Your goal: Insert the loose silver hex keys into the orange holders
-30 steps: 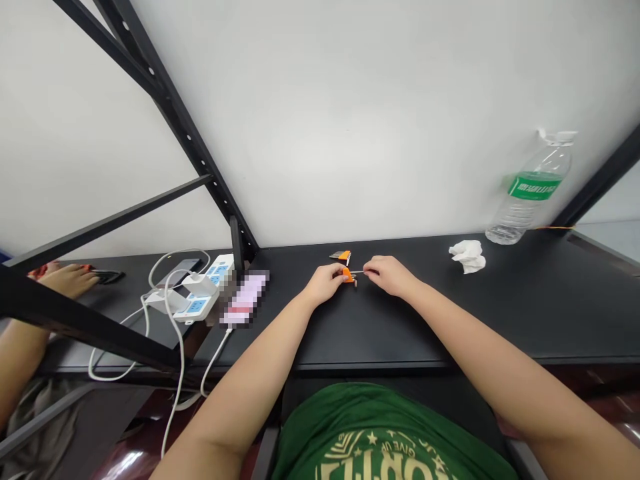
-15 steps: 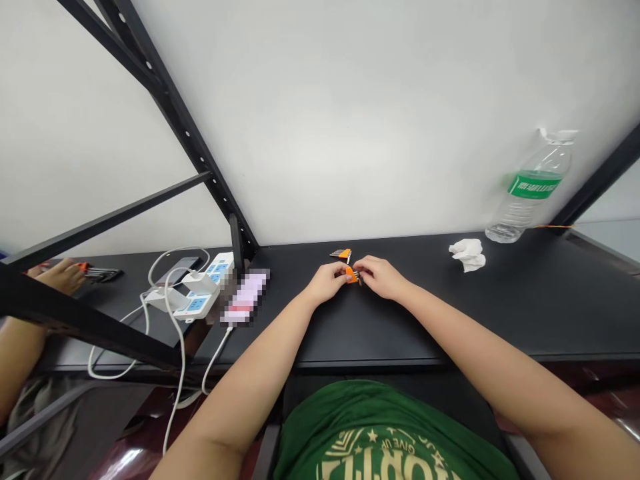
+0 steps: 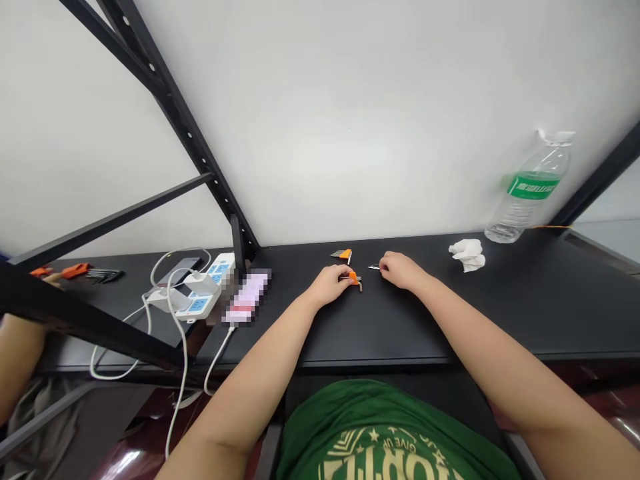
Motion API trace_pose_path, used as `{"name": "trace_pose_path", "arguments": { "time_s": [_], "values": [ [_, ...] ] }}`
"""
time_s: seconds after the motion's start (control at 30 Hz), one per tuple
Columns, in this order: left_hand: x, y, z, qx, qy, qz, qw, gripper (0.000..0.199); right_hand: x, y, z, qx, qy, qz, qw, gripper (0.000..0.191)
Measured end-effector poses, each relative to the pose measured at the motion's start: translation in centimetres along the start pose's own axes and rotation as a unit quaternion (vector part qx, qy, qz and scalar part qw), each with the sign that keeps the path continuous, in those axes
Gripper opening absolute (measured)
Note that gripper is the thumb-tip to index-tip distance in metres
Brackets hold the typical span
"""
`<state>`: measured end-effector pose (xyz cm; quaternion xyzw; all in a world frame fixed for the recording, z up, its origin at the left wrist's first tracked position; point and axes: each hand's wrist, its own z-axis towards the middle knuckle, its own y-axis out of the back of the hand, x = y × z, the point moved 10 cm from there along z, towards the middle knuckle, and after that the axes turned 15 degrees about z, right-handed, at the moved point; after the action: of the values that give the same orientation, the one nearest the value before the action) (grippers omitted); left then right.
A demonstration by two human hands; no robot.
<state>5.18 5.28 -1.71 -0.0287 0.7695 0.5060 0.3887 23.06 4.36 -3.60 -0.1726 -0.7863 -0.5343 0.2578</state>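
Observation:
My left hand (image 3: 331,285) is closed on an orange hex key holder (image 3: 353,278), with a few metal keys sticking out of it. To the right, apart from the holder, my right hand (image 3: 399,271) pinches thin silver hex keys (image 3: 374,267) whose ends point left; their exact number cannot be made out. Just beyond my left hand, a second orange hex key holder (image 3: 345,254) lies on the black table (image 3: 380,327) with dark keys in it.
A crumpled white tissue (image 3: 468,255) and a clear bottle with a green label (image 3: 531,187) stand to the right. On the left are a phone (image 3: 247,297), a power strip (image 3: 213,283) with white cables, and a black metal frame (image 3: 187,127). Beyond it, another person's arm (image 3: 23,347) rests near orange-handled tools (image 3: 75,271).
My right hand has moved right, away from the orange holder, with thin hex keys in its fingers. My left hand keeps the holder. The other person's hand has drawn back from the orange-handled tools.

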Motion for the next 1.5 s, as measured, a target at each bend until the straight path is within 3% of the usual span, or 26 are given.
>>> {"name": "trace_pose_path", "arguments": {
  "time_s": [0.4, 0.53, 0.73, 0.83, 0.93, 1.1, 1.37, 1.5],
  "values": [
    [0.8, -0.6, 0.2, 0.030, 0.043, 0.057, 0.997, 0.011, 0.2, -0.2, 0.0, 0.017, -0.047, -0.034, 0.998, 0.008],
    [0.4, -0.4, 0.4, 0.020, 0.041, 0.076, 0.996, 0.022, 0.5, 0.2, -0.4, 0.004, -0.046, -0.041, 0.998, 0.005],
    [1.0, -0.2, 0.6, 0.013, 0.040, 0.060, 0.997, 0.022, 3.5, 0.6, -0.9, -0.015, 0.055, 0.012, 0.998, 0.016],
    [1.3, -0.2, 0.4, 0.028, 0.037, 0.029, 0.998, 0.025, 5.6, 0.7, -1.2, -0.020, 0.152, 0.119, 0.981, 0.020],
    [1.5, -0.2, 0.2, 0.039, 0.044, -0.041, 0.997, 0.030, 6.5, 0.8, -1.4, -0.034, 0.202, 0.174, 0.963, 0.023],
    [1.9, -0.3, 0.0, 0.041, 0.060, -0.102, 0.992, 0.034, 6.6, 1.1, -1.5, -0.058, 0.222, 0.191, 0.955, 0.025],
    [1.2, -0.6, -0.5, 0.061, 0.056, -0.068, 0.994, 0.031, 7.6, 1.3, -2.2, -0.045, 0.241, 0.170, 0.954, 0.029],
    [0.2, -0.6, -0.7, 0.071, 0.039, -0.074, 0.994, 0.030, 8.8, 0.8, -2.4, -0.040, 0.236, 0.224, 0.945, 0.025]
  ]
}}
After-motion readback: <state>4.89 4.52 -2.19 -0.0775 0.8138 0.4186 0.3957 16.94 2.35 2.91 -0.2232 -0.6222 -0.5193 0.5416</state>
